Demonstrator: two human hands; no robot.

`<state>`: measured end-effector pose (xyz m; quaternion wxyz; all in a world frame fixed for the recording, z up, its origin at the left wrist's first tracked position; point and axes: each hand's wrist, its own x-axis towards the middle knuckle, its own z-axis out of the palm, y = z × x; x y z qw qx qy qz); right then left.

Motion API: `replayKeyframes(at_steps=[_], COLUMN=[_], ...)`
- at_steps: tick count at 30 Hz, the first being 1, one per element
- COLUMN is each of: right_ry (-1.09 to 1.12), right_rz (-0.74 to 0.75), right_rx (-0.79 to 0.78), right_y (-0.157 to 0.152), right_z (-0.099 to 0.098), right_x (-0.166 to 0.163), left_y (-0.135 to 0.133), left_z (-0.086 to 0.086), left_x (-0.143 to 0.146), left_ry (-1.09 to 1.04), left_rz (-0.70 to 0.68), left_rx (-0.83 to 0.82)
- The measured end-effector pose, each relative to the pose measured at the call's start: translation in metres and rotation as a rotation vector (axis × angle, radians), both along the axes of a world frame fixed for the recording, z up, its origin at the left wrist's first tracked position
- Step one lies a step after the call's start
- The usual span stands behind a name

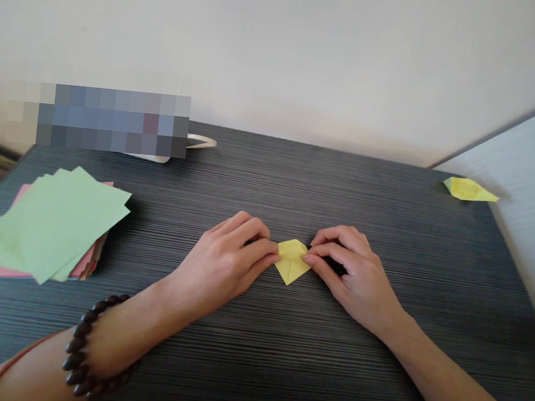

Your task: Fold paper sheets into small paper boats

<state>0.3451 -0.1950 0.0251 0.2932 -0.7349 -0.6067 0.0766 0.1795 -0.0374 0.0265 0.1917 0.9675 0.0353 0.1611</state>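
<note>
A small folded piece of yellow paper (291,263), diamond-shaped with creases meeting near its middle, is between my two hands over the dark table. My left hand (228,256) pinches its left corner between thumb and index finger. On the opposite side, my right hand (355,275) grips the right corner the same way, the other fingers curled. One point of the paper faces toward me. A bracelet of dark beads (87,347) circles my left wrist.
Stacked coloured paper sheets (57,224), green on top with pink below, lie at the left of the dark wood-grain table (250,186). A blurred-out object (114,119) stands at the back left. Another folded yellow paper (471,190) rests at the far right corner, beside a pale panel (533,188).
</note>
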Motion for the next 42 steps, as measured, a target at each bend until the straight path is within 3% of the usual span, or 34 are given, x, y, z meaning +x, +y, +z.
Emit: replayKeyframes(at_steps=[5, 12, 21, 30, 42], right_ry=[0.025, 0.000, -0.001, 0.015, 0.098], right_rz=[-0.107, -0.114, -0.181, -0.219, -0.143], right_rx=[0.039, -0.019, -0.044, -0.085, -0.153], right_y=[-0.001, 0.000, 0.005, 0.007, 0.008], right_z=[-0.001, -0.004, -0.003, -0.001, 0.001], right_x=[-0.003, -0.003, -0.008, -0.009, 0.001], left_y=[-0.002, -0.004, -0.008, -0.015, -0.008], left_z=[-0.002, -0.001, 0.007, 0.006, 0.010], left_x=[0.001, 0.003, 0.004, 0.003, 0.006], left_ry=[-0.009, 0.019, 0.124, 0.186, 0.236], left_rz=[0.044, 0.097, 0.186, 0.292, 0.200], left_rx=[-0.053, -0.110, -0.014, -0.029, -0.094])
